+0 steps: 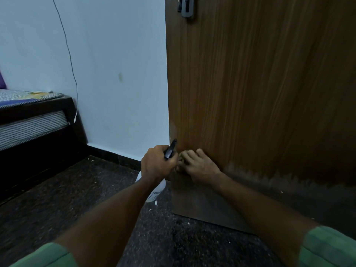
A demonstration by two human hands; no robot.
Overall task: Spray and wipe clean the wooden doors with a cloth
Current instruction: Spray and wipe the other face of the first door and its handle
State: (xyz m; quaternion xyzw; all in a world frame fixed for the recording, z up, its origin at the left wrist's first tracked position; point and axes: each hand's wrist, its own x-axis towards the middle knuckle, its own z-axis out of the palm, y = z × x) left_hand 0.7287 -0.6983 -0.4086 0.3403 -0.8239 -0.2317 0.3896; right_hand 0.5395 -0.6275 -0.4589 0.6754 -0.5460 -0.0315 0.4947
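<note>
A brown wooden door [260, 93] fills the right half of the head view, its lowest strip worn and dull. My left hand [157, 164] grips a white spray bottle [154, 191] by its black trigger head [170, 150], which points at the door's lower left corner. My right hand [198, 164] presses against the door near that corner, fingers curled round a small greenish cloth [181, 158] that is mostly hidden under them.
A pale blue wall [115, 74] stands left of the door, with a thin cable [71, 60] hanging down it. A dark bed frame with a striped mattress [32, 120] sits at the left. The floor [77, 189] is dark speckled stone. A metal latch [185, 6] is on the door's top.
</note>
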